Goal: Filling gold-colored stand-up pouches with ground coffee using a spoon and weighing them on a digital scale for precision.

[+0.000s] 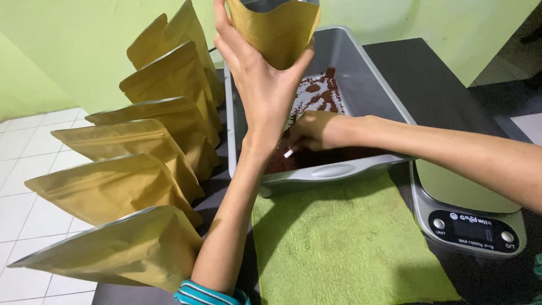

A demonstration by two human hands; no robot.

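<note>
My left hand (259, 85) is raised over the grey tub (361, 85) and grips an open, gold-brown stand-up pouch (276, 28) by its lower part. My right hand (313, 131) reaches down into the tub, closed around a small white scoop handle (289, 152), with its fingers at the dark brown ground powder (316, 96) spread over the tub's bottom. The scoop's bowl is hidden by the hand and the tub wall.
Several more gold-brown pouches (141, 147) stand in a row at the left edge of the dark table. A green towel (339, 243) lies in front of the tub. A grey digital kitchen scale (468, 220) sits at the right. White floor tiles show at the left.
</note>
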